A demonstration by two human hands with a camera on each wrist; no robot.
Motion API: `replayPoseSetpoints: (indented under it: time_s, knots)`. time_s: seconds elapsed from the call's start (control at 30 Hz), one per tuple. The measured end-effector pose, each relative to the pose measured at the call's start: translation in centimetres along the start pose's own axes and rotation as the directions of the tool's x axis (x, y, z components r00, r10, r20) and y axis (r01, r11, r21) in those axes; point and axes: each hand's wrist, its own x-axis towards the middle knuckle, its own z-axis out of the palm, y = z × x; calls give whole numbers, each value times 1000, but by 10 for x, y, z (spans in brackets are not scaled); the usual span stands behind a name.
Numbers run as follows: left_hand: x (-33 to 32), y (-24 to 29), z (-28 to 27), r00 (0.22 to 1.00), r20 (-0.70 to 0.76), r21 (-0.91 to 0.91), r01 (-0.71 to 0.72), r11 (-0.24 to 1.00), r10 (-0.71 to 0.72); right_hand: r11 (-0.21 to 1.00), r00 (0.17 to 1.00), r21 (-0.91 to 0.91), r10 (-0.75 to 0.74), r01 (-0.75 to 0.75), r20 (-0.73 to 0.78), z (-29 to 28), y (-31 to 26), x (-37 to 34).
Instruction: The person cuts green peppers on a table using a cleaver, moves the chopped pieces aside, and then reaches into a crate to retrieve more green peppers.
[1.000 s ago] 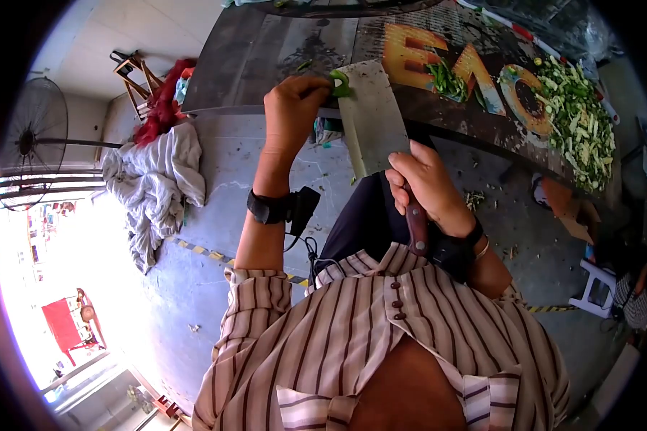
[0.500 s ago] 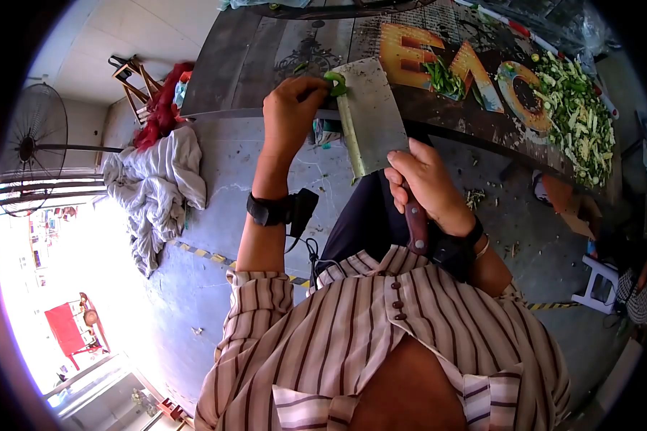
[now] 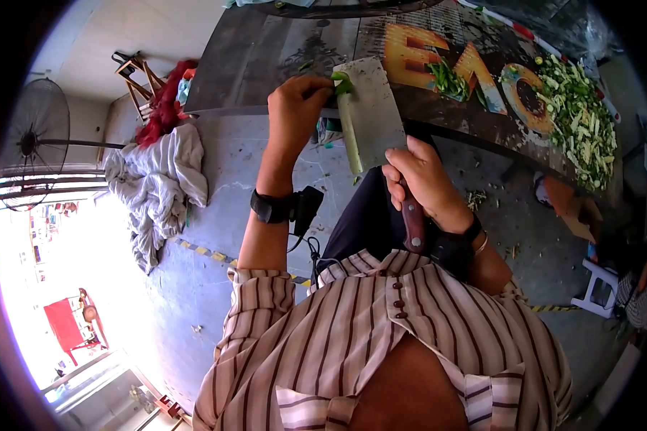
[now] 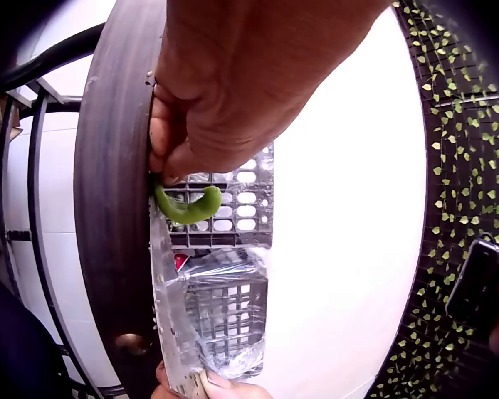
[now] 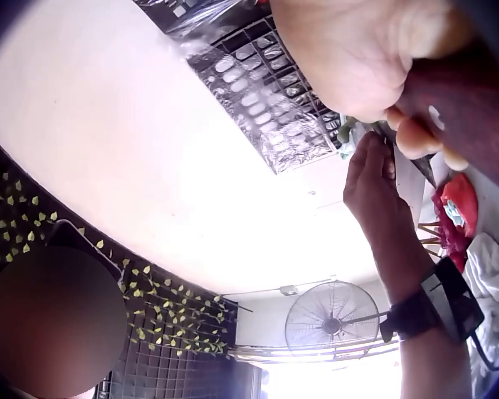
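Note:
My right hand (image 3: 430, 183) grips the red-brown wooden handle (image 3: 414, 226) of a cleaver. Its broad, speckled metal blade (image 3: 372, 115) points away from me, the far end reaching over the table's near edge. At the blade's far left corner, my left hand (image 3: 293, 113) pinches a green pepper (image 3: 343, 85) between thumb and fingers. In the left wrist view the pepper (image 4: 191, 208) curves out from under the fingertips, right beside the blade; its other end is hidden by the hand. The right wrist view shows the handle (image 5: 474, 108) close up under the curled fingers.
A dark table (image 3: 266, 65) with large printed letters spans the far side. Chopped pale-green pieces (image 3: 579, 118) lie heaped at its right, with a small green pile (image 3: 449, 80) nearer the middle. Crumpled grey cloth (image 3: 158, 179) and a standing fan (image 3: 32, 140) are at left.
The green pepper has shifted and turned slightly against the blade's far corner. Both hands keep nearly the same place and hold.

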Motion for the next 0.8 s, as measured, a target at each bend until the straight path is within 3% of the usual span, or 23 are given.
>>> replayPoseSetpoints:
  time_s: [0.33, 0.8]
  knots:
    - [0, 4, 0, 998, 5, 5, 65, 998, -65, 1000, 1000, -20, 7, -7, -3, -1, 3, 7]
    - [0, 3, -1, 999, 12, 11, 53, 999, -53, 999, 1000, 40, -4, 3, 17, 3, -2, 8]
